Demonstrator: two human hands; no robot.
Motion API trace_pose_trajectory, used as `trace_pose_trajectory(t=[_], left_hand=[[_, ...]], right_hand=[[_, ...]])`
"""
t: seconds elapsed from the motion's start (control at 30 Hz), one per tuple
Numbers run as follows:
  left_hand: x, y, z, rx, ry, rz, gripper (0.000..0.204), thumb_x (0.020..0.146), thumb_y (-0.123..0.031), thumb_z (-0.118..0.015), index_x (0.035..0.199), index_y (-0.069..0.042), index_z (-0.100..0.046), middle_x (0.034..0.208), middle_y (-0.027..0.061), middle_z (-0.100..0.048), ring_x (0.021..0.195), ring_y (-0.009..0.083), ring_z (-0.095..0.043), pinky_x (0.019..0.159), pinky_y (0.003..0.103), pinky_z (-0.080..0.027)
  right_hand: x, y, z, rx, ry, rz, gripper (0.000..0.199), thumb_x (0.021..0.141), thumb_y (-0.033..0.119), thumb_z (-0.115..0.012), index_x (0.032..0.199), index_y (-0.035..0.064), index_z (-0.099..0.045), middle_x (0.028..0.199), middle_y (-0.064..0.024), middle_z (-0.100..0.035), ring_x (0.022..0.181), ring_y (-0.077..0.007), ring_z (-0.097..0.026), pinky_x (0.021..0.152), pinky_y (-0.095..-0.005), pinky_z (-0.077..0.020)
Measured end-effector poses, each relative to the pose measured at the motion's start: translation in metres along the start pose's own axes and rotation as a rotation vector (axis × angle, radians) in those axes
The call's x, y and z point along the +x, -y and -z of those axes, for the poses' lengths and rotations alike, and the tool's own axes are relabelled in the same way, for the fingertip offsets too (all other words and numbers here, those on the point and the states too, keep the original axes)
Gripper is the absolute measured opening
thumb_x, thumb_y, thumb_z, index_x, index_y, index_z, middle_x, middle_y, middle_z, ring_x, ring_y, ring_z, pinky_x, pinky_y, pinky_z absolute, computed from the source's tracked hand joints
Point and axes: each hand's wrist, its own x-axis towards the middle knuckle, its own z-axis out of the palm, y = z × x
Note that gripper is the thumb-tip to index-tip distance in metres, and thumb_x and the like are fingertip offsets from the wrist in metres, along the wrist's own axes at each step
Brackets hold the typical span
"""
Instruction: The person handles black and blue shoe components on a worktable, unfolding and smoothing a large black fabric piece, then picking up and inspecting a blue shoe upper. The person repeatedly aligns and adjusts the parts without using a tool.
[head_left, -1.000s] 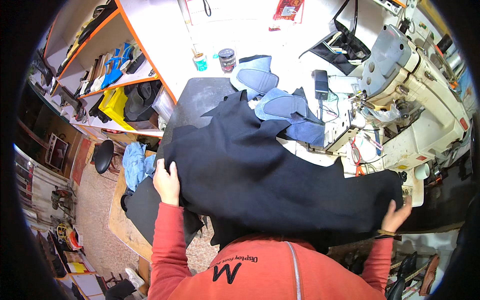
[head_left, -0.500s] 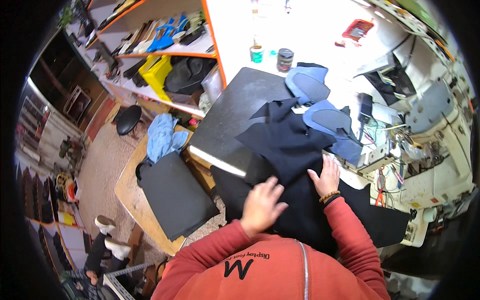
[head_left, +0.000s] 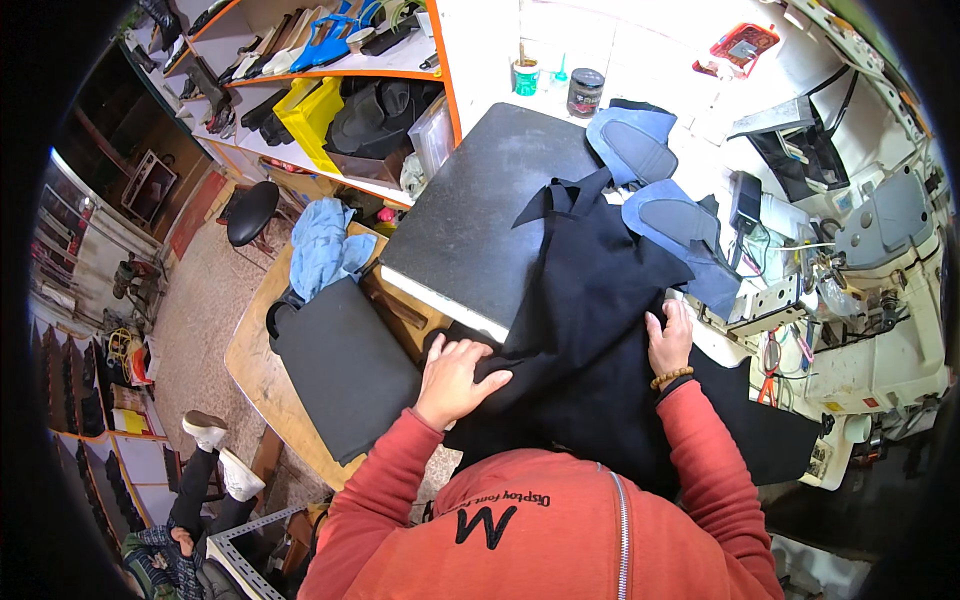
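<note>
A large black cloth (head_left: 600,300) lies in loose folds over the dark board and hangs down in front of me. My left hand (head_left: 460,378) rests at the cloth's left edge, by the board's near corner, with thumb and fingers apart. On the right side of the cloth is my right hand (head_left: 671,345); its fingers are slightly bent and its thumb stands away from them. Two blue pieces with dark grey rounded pads lie beyond the cloth, the nearer blue piece (head_left: 675,215) partly under its edge and the farther blue piece (head_left: 632,148) behind.
The dark board (head_left: 490,190) has a pale near edge. To the right stands a sewing machine (head_left: 870,340), with red-handled pliers (head_left: 769,375) beside it. A dark jar (head_left: 586,92) sits behind. At left, a wooden table (head_left: 262,375) bears folded black material (head_left: 345,365) and blue cloth (head_left: 325,245). Another person's legs (head_left: 195,490) show lower left.
My left hand has moved left to the cloth's edge. The cloth has shifted, uncovering more of the board, and its folds differ. My right hand remains on the right side, its fingers more bent.
</note>
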Motion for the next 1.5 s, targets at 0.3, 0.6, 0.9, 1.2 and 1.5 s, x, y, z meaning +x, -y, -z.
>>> trace_pose_trajectory(t=[0.3, 0.6, 0.9, 1.2, 1.5], left_hand=[[-0.067, -0.026, -0.04, -0.902, 0.45, 0.114, 0.033, 0.093, -0.025, -0.067, 0.118, -0.003, -0.066, 0.111, 0.0149, -0.059, 0.102, 0.0308, -0.062, 0.09, 0.036, -0.051], [-0.063, 0.031, -0.048, -0.39, 0.714, 0.144, 0.117, 0.074, -0.055, -0.082, 0.156, 0.0, -0.019, 0.157, 0.0288, -0.028, 0.144, 0.0437, -0.032, 0.117, 0.044, -0.031], [-0.046, 0.048, 0.033, -0.594, 0.347, 0.166, 0.019, 0.081, -0.011, -0.077, 0.094, 0.0, -0.069, 0.08, 0.0079, -0.062, 0.076, 0.017, -0.061, 0.072, 0.031, -0.05], [0.072, 0.129, 0.109, 0.398, -0.461, 0.204, 0.067, 0.076, -0.015, -0.079, 0.138, -0.006, -0.054, 0.133, 0.0212, -0.055, 0.127, 0.0394, -0.049, 0.11, 0.046, -0.038], [0.112, 0.093, 0.027, 0.18, -0.129, 0.013, 0.063, 0.091, -0.041, -0.066, 0.14, -0.005, -0.052, 0.149, 0.0226, -0.045, 0.138, 0.0395, -0.041, 0.114, 0.051, -0.032]], right_hand=[[-0.003, -0.013, -0.01, -0.075, 0.043, -0.061, 0.018, 0.09, 0.014, -0.063, 0.103, 0.0058, -0.055, 0.092, -0.0185, -0.066, 0.084, -0.0417, -0.063, 0.071, -0.0504, -0.048], [-0.003, -0.011, -0.011, -0.086, -0.015, -0.024, 0.02, 0.089, 0.017, -0.067, 0.1, 0.0061, -0.055, 0.087, -0.0189, -0.065, 0.082, -0.0414, -0.063, 0.07, -0.0498, -0.0485], [-0.002, -0.007, -0.007, -0.038, 0.002, -0.094, 0.02, 0.091, 0.019, -0.067, 0.102, 0.0067, -0.055, 0.09, -0.0197, -0.066, 0.085, -0.0425, -0.063, 0.071, -0.0492, -0.049], [0.01, -0.013, -0.001, -0.059, -0.002, -0.035, 0.024, 0.091, 0.021, -0.068, 0.103, 0.0052, -0.055, 0.095, -0.0197, -0.064, 0.09, -0.0416, -0.062, 0.075, -0.0488, -0.0493], [0.024, 0.011, 0.056, 0.212, 0.02, -0.037, 0.024, 0.092, 0.018, -0.07, 0.104, 0.0014, -0.058, 0.088, -0.0217, -0.068, 0.082, -0.0406, -0.068, 0.069, -0.0423, -0.0515]])
